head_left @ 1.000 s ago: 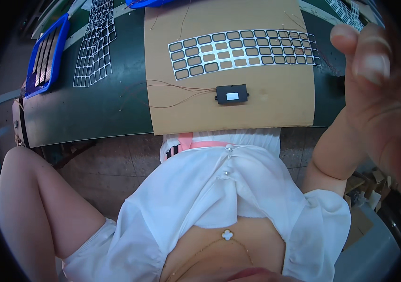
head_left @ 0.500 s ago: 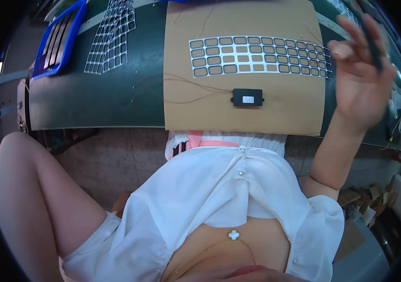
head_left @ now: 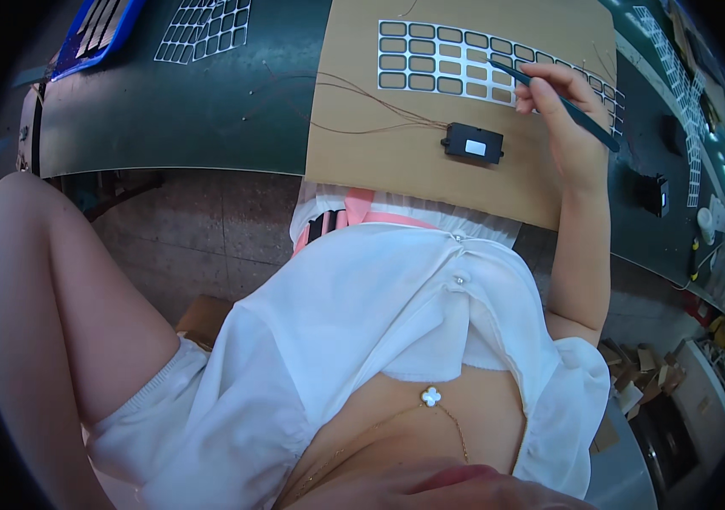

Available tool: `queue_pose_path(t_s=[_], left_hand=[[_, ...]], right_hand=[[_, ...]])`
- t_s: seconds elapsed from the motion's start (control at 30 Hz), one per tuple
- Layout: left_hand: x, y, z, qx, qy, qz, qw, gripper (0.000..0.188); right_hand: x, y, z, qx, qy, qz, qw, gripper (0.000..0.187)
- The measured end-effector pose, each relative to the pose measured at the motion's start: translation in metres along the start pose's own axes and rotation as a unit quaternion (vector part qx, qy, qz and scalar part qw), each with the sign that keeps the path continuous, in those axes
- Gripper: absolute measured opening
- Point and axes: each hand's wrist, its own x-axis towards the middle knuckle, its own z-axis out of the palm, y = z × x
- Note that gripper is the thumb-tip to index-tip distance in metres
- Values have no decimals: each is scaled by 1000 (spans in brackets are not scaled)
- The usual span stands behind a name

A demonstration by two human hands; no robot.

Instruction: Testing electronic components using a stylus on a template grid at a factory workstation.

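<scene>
My right hand (head_left: pixel 565 106) is closed around a pair of dark tweezers (head_left: pixel 585 121). Their tips reach over a white sheet (head_left: pixel 436 58) of rounded rectangular frames, and several of its cells lack the dark outline. Whether the tips touch the sheet I cannot tell. The fingers hide part of the sheet's right half. Nearer to me lies a small black box (head_left: pixel 461 141) with a pale label, and thin brown wires run from it to the left. My left arm (head_left: pixel 18 280) is bent at the elbow, and its hand is out of view.
A cardboard sheet (head_left: pixel 362 161) covers the middle of the green table (head_left: pixel 167 127). At the far left are another grid sheet (head_left: pixel 209 30) and a blue tray (head_left: pixel 130 25) with dark strips. More grid sheet (head_left: pixel 692 136) and a small black device (head_left: pixel 656 194) lie at right.
My right hand has moved left and lowered from the right edge of the cardboard, bringing the tweezers over the white sheet. The whole view has shifted and turned slightly.
</scene>
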Motion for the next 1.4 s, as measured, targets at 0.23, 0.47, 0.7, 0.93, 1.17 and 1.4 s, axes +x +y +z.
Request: queue_pose_path(t_s=[0.23, 0.47, 0.7, 0.93, 1.17, 1.4], left_hand=[[-6, -23, 27, -17, -28, -72, 997, 29], [-9, -45, 51, -23, -55, -133, 989, 29], [-30, -71, 132, -93, -228, -229, 942, 36], [-16, -61, 132, -21, -337, -254, 906, 42], [-22, -68, 137, -102, -337, -315, 881, 44], [-16, -65, 138, -165, -340, -386, 841, 46]], right_hand=[[-2, 2, 10, -5, 34, 20, 999, 23], [-4, 4, 9, 33, 82, 64, 994, 18], [-1, 12, 16, -8, 99, 64, 993, 16], [2, 8, 19, -9, 86, 52, 995, 14], [0, 9, 18, -6, 65, 37, 997, 14], [-1, 17, 12, 1, 56, 5, 998, 14]])
